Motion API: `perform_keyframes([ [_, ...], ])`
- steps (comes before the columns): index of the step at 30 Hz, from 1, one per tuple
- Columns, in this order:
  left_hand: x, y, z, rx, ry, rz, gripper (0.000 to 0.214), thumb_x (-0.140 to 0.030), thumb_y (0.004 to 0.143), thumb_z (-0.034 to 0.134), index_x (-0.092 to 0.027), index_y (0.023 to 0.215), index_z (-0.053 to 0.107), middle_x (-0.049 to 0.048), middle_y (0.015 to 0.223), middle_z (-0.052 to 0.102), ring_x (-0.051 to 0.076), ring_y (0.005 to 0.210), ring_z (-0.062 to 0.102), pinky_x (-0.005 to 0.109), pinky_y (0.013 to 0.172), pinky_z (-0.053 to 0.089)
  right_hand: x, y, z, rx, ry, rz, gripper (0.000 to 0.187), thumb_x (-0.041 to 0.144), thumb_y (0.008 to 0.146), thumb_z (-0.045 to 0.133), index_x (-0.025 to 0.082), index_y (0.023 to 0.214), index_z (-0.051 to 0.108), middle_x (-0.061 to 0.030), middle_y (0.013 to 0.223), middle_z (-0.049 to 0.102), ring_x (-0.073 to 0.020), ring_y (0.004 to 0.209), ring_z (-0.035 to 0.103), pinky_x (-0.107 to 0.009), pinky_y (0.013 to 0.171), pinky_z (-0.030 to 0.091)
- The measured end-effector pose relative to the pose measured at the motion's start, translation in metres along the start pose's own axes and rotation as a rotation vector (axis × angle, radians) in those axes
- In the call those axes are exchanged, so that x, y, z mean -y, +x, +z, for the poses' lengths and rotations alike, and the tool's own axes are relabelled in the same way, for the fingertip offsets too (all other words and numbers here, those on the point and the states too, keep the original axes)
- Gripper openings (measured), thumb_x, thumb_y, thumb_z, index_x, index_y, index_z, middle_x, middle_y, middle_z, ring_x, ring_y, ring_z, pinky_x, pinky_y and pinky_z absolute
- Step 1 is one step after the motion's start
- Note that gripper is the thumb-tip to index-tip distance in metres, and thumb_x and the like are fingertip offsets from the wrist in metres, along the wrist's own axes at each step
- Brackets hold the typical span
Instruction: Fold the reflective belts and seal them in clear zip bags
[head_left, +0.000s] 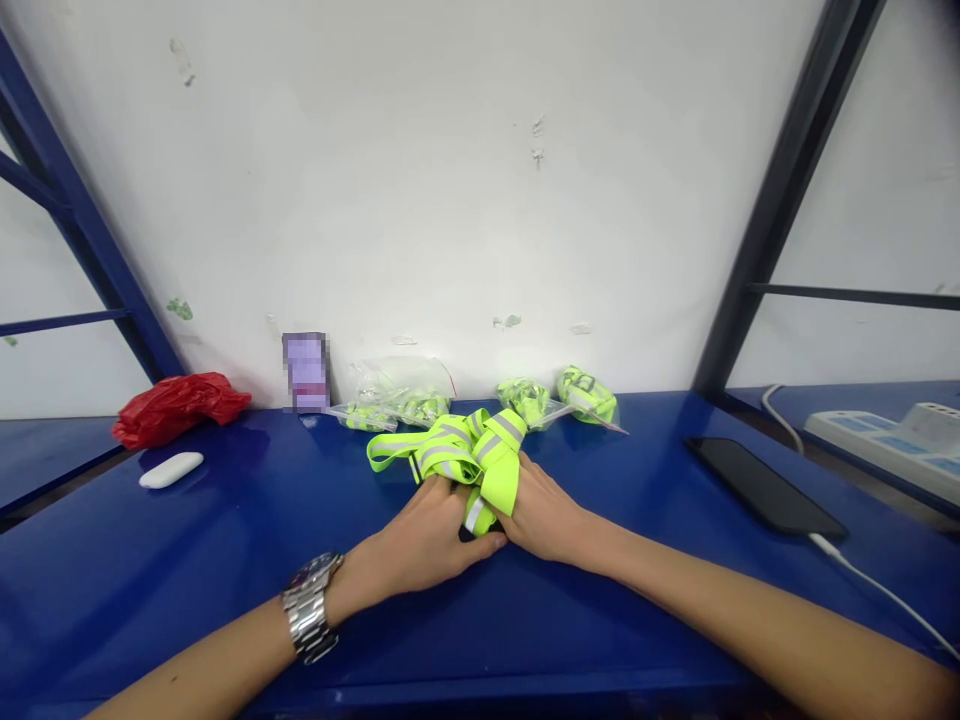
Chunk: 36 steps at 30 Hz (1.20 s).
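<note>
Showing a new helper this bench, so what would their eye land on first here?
The neon yellow reflective straps, held by the left hand and right hand at the middle, stand out most. Far left, a crumpled red plastic bag pops against the blue bench.

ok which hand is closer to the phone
Right. The right hand is nearer, to the left of the phone and apart from it; the left hand lies farther left, on the right hand's far side.
</note>
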<state>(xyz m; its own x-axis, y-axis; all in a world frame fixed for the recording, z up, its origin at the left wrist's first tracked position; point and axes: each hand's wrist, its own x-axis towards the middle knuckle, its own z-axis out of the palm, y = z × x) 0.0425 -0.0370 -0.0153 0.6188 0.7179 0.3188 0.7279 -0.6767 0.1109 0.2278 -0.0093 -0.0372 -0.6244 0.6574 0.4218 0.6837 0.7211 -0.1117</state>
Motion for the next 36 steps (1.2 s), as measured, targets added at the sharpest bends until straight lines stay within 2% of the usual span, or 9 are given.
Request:
perform_keyframes([
  [3,-0.012,-0.017,-0.002,-0.049,0.256,-0.042,0.035,-0.044,0.09,0.051,-0.012,0.094,0.063,0.0124,0.084,0.067,0.028,0.077,0.066,0.039,0.066,0.055,0.006,0.001,-0.006,0.077,-0.142,0.029,0.023,0.017,0.086,0.047,0.018,0.105,0.06,-0.0145,0.107,0.059,-0.0283,0.097,0.049,-0.042,0.081,0.046],
  [5,-0.022,-0.023,-0.005,-0.144,0.392,0.093,0.029,-0.032,0.094,0.045,-0.012,0.084,0.064,0.0086,0.07,0.065,0.023,0.063,0.065,0.034,0.057,0.052,0.01,0.001,-0.007,0.107,-0.191,0.044,0.024,0.016,0.084,0.05,0.019,0.104,0.061,-0.0146,0.106,0.06,-0.0286,0.095,0.05,-0.042,0.078,0.046],
  [9,-0.031,-0.014,-0.009,-0.253,0.473,0.426,0.038,-0.029,0.096,0.042,-0.008,0.125,0.052,0.0186,0.123,0.061,0.031,0.116,0.057,0.044,0.097,0.045,0.012,0.001,-0.008,0.14,-0.244,-0.068,0.029,0.022,0.083,0.054,0.02,0.111,0.061,-0.0163,0.117,0.059,-0.0319,0.1,0.051,-0.049,0.084,0.043],
  [12,-0.025,-0.003,-0.003,-0.174,0.44,0.363,0.061,-0.044,0.097,0.038,0.0,0.138,0.035,0.0256,0.14,0.045,0.035,0.132,0.042,0.049,0.109,0.033,0.012,0.0,-0.012,0.192,-0.295,-0.218,0.026,0.021,0.086,0.049,0.014,0.105,0.064,-0.0207,0.114,0.06,-0.0339,0.098,0.052,-0.056,0.086,0.039],
  [16,-0.013,0.001,0.005,-0.108,0.36,0.301,0.076,-0.055,0.093,0.039,0.004,0.14,0.029,0.0305,0.141,0.04,0.037,0.134,0.038,0.049,0.109,0.034,0.013,0.0,-0.023,0.169,-0.158,-0.1,0.028,0.025,0.09,0.041,0.012,0.1,0.064,-0.0183,0.098,0.063,-0.0301,0.09,0.051,-0.049,0.081,0.043],
  [23,0.005,-0.008,-0.007,0.022,0.145,0.241,0.059,-0.048,0.094,0.044,-0.007,0.136,0.037,0.0239,0.137,0.048,0.031,0.133,0.042,0.043,0.102,0.044,0.01,-0.015,-0.036,0.181,0.069,-0.003,0.064,0.052,0.092,0.042,0.008,0.138,0.04,-0.02,0.124,0.052,-0.0316,0.114,0.046,-0.046,0.094,0.041],
  [28,0.017,-0.011,-0.013,0.085,0.052,0.21,0.051,-0.032,0.091,0.052,-0.011,0.135,0.036,0.0195,0.132,0.052,0.027,0.127,0.048,0.038,0.099,0.047,0.01,-0.019,-0.04,0.031,-0.083,-0.094,0.057,0.051,0.085,0.053,0.013,0.128,0.049,-0.02,0.126,0.051,-0.0355,0.112,0.046,-0.052,0.088,0.041],
  [32,0.021,-0.012,-0.014,0.071,-0.001,0.247,0.045,-0.015,0.087,0.051,-0.015,0.131,0.039,0.0152,0.128,0.052,0.024,0.123,0.05,0.037,0.1,0.046,0.003,-0.016,-0.032,0.075,-0.105,-0.255,0.033,0.025,0.087,0.056,0.015,0.118,0.052,-0.0147,0.11,0.058,-0.0274,0.102,0.052,-0.042,0.084,0.045],
  [36,0.021,-0.012,-0.011,0.001,0.031,0.18,0.028,-0.017,0.091,0.047,-0.018,0.119,0.05,0.0126,0.117,0.052,0.023,0.108,0.054,0.038,0.093,0.047,-0.006,-0.013,-0.022,0.043,0.022,-0.236,0.025,0.014,0.09,0.049,0.015,0.115,0.053,-0.0127,0.105,0.06,-0.0231,0.097,0.056,-0.035,0.081,0.045],
])
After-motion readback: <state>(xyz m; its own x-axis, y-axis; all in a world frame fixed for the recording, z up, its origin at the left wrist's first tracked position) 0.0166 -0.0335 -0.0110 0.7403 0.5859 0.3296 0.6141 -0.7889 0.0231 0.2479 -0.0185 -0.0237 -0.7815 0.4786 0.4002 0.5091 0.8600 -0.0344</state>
